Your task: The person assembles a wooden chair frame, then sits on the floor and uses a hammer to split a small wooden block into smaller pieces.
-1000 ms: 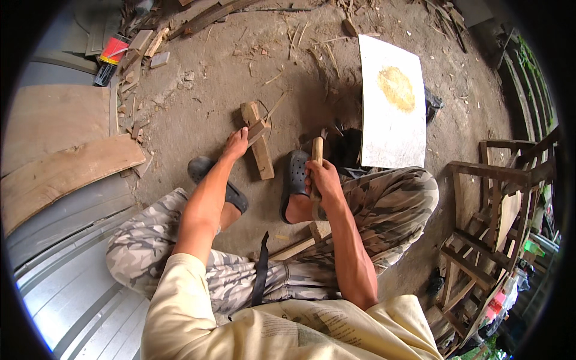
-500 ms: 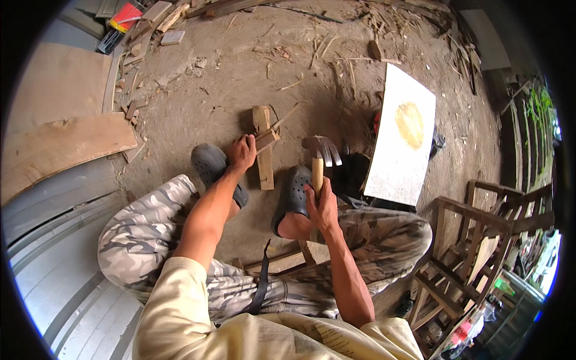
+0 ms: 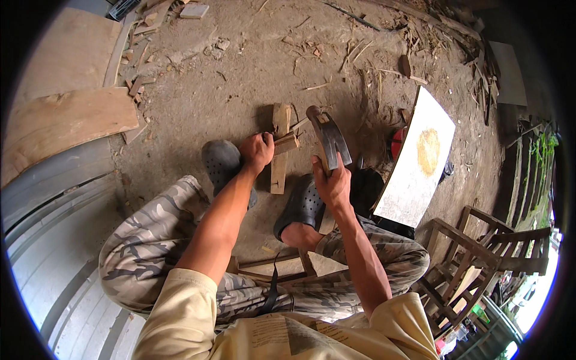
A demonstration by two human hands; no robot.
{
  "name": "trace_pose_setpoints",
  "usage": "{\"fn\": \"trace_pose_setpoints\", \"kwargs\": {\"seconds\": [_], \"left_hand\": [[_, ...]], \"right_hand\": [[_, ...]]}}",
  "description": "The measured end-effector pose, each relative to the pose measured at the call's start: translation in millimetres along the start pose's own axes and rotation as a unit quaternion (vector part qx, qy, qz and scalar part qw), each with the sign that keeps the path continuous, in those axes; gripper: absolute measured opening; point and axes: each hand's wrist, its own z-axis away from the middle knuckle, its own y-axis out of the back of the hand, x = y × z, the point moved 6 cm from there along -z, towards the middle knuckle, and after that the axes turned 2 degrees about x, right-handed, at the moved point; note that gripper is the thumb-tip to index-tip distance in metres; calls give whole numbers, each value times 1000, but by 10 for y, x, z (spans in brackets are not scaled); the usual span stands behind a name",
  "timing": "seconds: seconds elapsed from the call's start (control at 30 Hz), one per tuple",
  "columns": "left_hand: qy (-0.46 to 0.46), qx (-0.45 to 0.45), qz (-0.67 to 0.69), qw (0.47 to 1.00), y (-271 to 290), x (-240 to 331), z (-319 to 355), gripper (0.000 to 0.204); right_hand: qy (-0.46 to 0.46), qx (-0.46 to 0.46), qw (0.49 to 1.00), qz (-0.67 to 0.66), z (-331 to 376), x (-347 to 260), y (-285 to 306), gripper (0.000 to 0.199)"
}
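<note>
- Since half a second ago the hammer (image 3: 329, 137) has swung from upright, head raised above the fist, to a forward tilt: its dark metal head now hangs over the wood pieces, close to the short block (image 3: 286, 143).
- Compared with a second ago, when only the wooden handle showed above the fist, the whole hammer head is now in view.
- Right hand (image 3: 333, 183): its grip is clamped around the wooden hammer handle, fingers wrapped, thumb along the shaft.
- Left hand (image 3: 257, 152): its grip is closed on the near end of the short block, as in both earlier frames, pressing it across the long wooden strip (image 3: 279, 150).
- Long wooden strip lies on the dirt floor (image 3: 228, 90), running away from the person, between the two dark clogs (image 3: 303, 204); the short block crosses it at a slant.
- Person sits low, knees bent, in camouflage trousers (image 3: 150, 246) and a pale yellow shirt.
- Right of the hammer, a white rectangular board (image 3: 414, 162) with a yellow blotch near its middle leans at a tilt; a red object shows at its left edge.
- Far right: a wooden chair frame (image 3: 474, 252).
- Upper left: pale plywood sheets (image 3: 66, 120) beside corrugated grey metal.
- Wood scraps and splinters litter the floor along the top.
</note>
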Motion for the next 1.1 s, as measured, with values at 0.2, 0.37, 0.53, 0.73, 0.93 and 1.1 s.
{"fn": "trace_pose_setpoints", "kwargs": {"seconds": [0.2, 0.37, 0.53, 0.73, 0.93, 1.1], "left_hand": [[35, -59, 20, 997, -90, -11, -59, 45], [-9, -14, 7, 1000, -89, -86, -32, 44], [18, -53, 44, 997, 21, -3, -3, 45], [29, -40, 32, 998, 98, 95, 41, 48], [49, -136, 30, 989, -29, -45, 13, 69], [32, -225, -6, 974, -140, -196, 75, 102]], "right_hand": [[-108, -70, 986, 105, 52, 806, -271, 29], [-72, -10, 996, 45, -153, 158, -96, 31], [-159, 4, 987, -34, -15, 354, -213, 26], [-274, 32, 960, -42, 193, 1032, -230, 29], [-330, 25, 922, -201, 353, 503, 462, 27], [-365, 32, 894, -258, 894, 21, 976, 30]]}}
